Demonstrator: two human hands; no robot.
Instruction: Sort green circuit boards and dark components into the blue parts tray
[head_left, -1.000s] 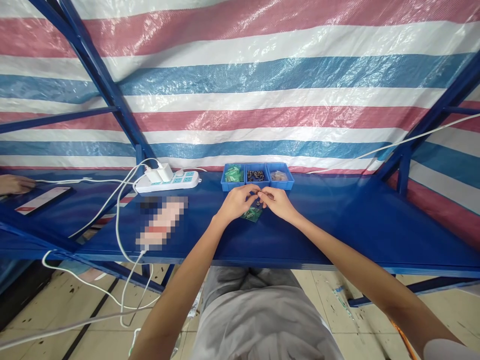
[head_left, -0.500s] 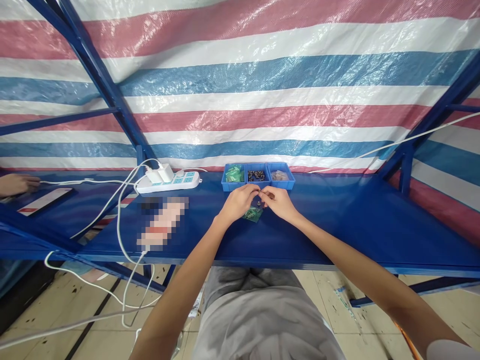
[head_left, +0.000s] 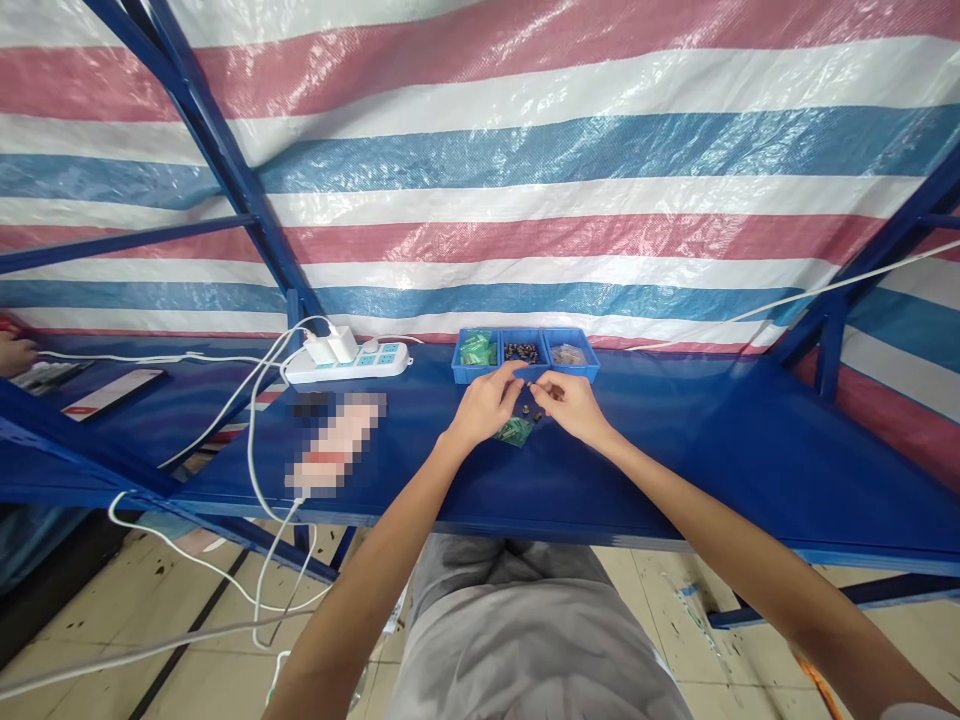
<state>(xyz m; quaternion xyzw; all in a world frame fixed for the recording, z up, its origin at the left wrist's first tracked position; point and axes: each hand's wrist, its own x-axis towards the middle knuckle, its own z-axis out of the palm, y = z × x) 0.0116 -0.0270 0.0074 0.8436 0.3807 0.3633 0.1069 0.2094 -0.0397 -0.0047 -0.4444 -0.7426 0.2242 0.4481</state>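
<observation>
My left hand is over the blue table, its index finger stretched out and apart from the thumb. I see nothing held in it. Beside it, my right hand pinches a small dark part, too tiny to identify. Under and between the hands lie a green piece, seemingly a clear bag of green circuit boards, and a few small dark metallic parts. Just beyond my fingers is a blue three-compartment bin; it contains green pieces, small black-and-brass parts and pale clear pieces.
A white power strip with plugged-in chargers stands left of the bin. White cables run over the table's front edge. A pixelated object lies at left. Beyond the frame post are a phone and another person's hand.
My fingertips, together before, have moved apart; the left index finger has lifted. Another small dark part now shows on the table by my right hand. The view has shifted slightly.
</observation>
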